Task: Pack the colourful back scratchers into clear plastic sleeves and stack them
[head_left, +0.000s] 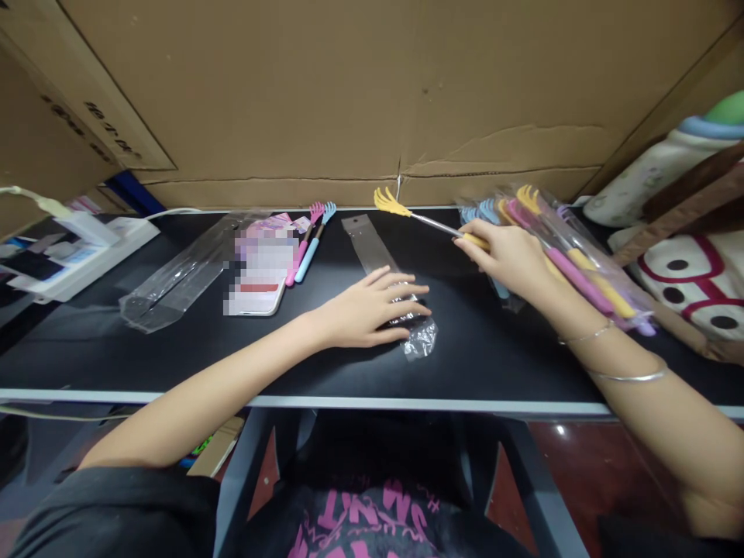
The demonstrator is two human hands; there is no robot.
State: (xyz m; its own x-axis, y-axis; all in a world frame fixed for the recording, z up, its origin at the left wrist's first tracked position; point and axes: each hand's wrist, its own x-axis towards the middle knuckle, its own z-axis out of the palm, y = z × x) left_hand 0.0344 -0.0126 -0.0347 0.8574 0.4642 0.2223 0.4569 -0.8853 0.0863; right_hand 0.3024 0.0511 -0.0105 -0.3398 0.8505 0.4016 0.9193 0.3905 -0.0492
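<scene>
My right hand (507,257) is closed on the handle of a yellow back scratcher (407,211), whose claw head points left above the black table (232,364). My left hand (372,308) lies flat with fingers stretched out on a clear plastic sleeve (372,248) in the middle of the table. Behind my right hand lies a pile of bagged scratchers (575,256) in pink, yellow and blue. A pink scratcher (305,240) and a blue scratcher (317,240) lie side by side further left.
A phone (261,271) and a stack of clear sleeves (180,271) rest on the left. A white power strip (87,248) sits at the far left. Cardboard boxes (349,93) wall the back. A soft toy bag (686,271) stands at the right.
</scene>
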